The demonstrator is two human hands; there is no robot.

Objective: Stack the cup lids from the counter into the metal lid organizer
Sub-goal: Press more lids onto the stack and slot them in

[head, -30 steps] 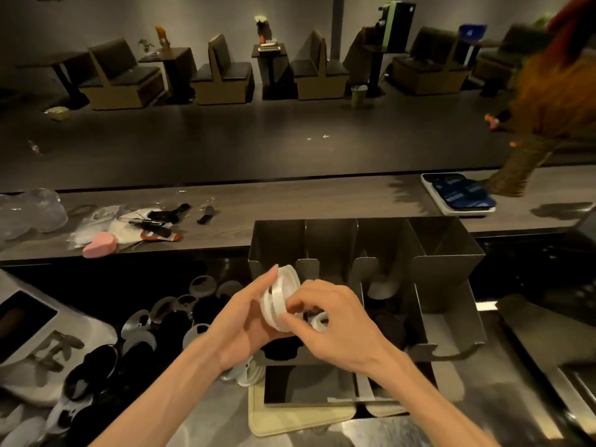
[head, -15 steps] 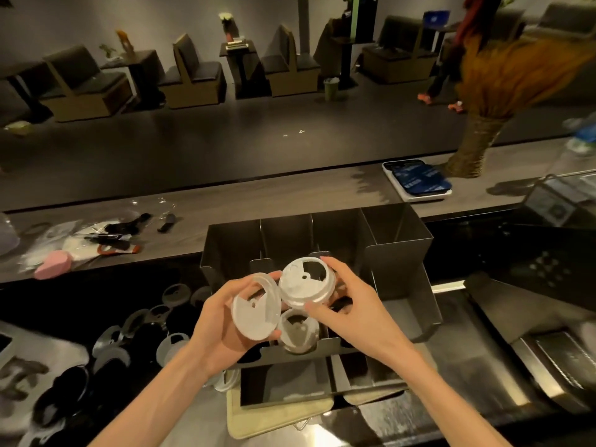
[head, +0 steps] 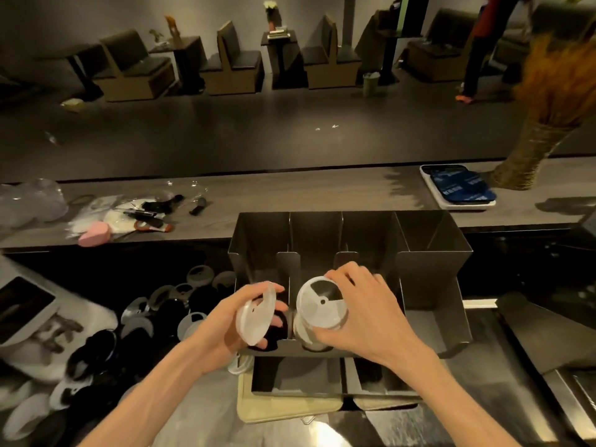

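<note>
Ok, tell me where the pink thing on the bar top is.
In the head view the pink thing lies at the left of the bar top, beside the clutter of pens and wrappers, left of the metal lid organizer.

Steel counter (head: 503, 375) — organizer (head: 432, 269), loose lids (head: 154, 314)

A single wide-angle view is given, taken from the person's head and aimed forward and down. The worktop (head: 322, 201) is crossed through the middle of the frame, with straight edges bowed by the lens. Both forearms are seen entering from the bottom edge, close to the camera. The seating area is shown far off across the upper part of the frame
</note>
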